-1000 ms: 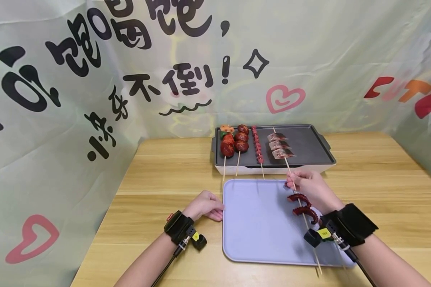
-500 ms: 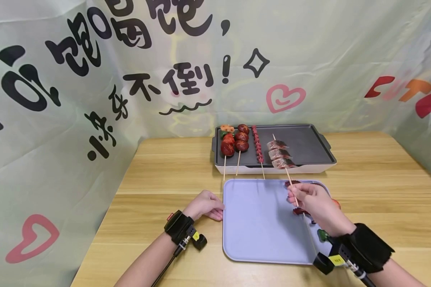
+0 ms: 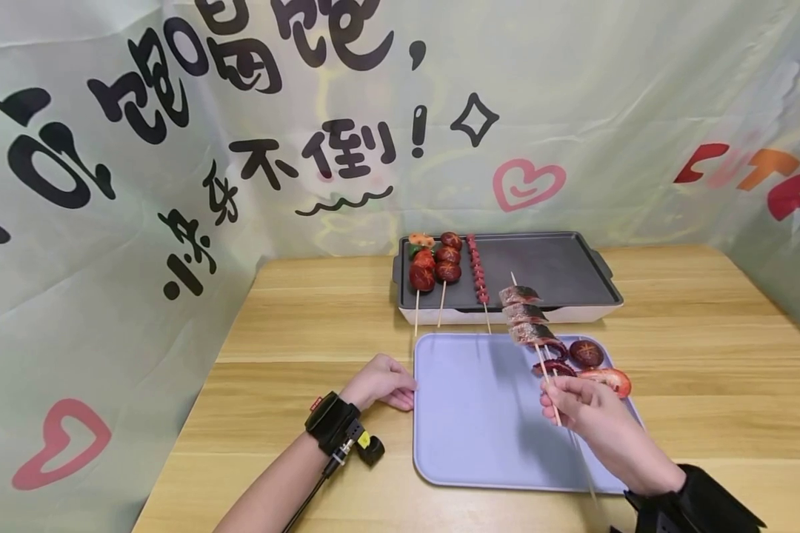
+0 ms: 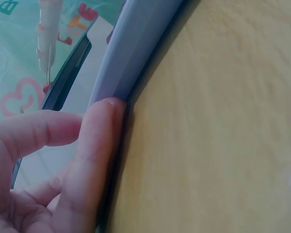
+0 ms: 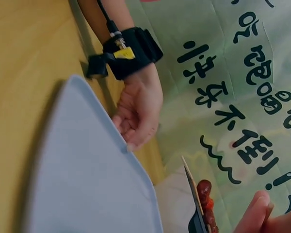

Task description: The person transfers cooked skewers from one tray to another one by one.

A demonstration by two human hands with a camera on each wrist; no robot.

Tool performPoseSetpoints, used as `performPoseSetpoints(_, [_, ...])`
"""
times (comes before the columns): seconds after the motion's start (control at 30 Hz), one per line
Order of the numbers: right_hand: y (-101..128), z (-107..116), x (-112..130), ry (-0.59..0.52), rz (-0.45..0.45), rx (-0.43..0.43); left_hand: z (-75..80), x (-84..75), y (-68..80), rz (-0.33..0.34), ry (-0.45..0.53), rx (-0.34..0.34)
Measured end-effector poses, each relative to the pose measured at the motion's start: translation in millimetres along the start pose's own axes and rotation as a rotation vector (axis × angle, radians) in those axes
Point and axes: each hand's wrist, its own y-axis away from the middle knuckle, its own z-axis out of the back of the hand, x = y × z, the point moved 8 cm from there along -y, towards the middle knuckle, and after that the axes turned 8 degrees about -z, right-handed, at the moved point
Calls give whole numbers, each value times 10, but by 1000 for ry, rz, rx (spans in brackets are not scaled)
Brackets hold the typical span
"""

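Note:
My right hand [image 3: 590, 414] pinches the wooden stick of a fish skewer [image 3: 527, 314], whose three silvery-grey chunks hang over the far right part of the lavender tray [image 3: 470, 414]. Below it on the tray lie a dark red octopus tentacle skewer [image 3: 552, 368], a scored mushroom [image 3: 586, 354] and an orange shrimp [image 3: 612, 381], partly hidden by the hand. At the tray's left edge my left hand [image 3: 381, 381] holds the rim; the left wrist view has the thumb [image 4: 99, 141] against it. Only a bit of the right fingers [image 5: 259, 213] enters the right wrist view.
Behind the tray stands a dark grill pan [image 3: 540, 259] on a white base. On its left side lie a mixed skewer [image 3: 422, 266], a mushroom skewer [image 3: 449, 255] and a thin pink skewer [image 3: 478, 270], sticks overhanging the front. A printed cloth [image 3: 347, 89] surrounds the wooden table [image 3: 293, 318].
My right hand has lifted the fish skewer away from the grill pan and drawn it back towards me over the tray. The mushroom and shrimp have come into view. My left hand stays put.

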Motion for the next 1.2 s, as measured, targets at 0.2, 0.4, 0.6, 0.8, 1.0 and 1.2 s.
performPoseSetpoints(0.2, [101, -28, -162, -54, 9, -9, 2, 6, -4, 6, -3, -4])
performPoseSetpoints(0.4, [173, -92, -335, -120, 41, 86, 5, 26, -23, 6, -9, -5])
performPoseSetpoints(0.6, [223, -118, -479, -88, 42, 24, 8, 31, -24, 7, -8, -2])
performPoseSetpoints(0.8, [245, -172, -573, 16, 67, 51, 5, 19, -19, 6, -8, 0])
performPoseSetpoints(1.0, [233, -218, -639, 77, 79, 41, 8, 21, -12, 8, -8, -4])
performPoseSetpoints(1.2, [194, -255, -720, 40, 9, 56, 10, 28, -15, 11, -9, -3])
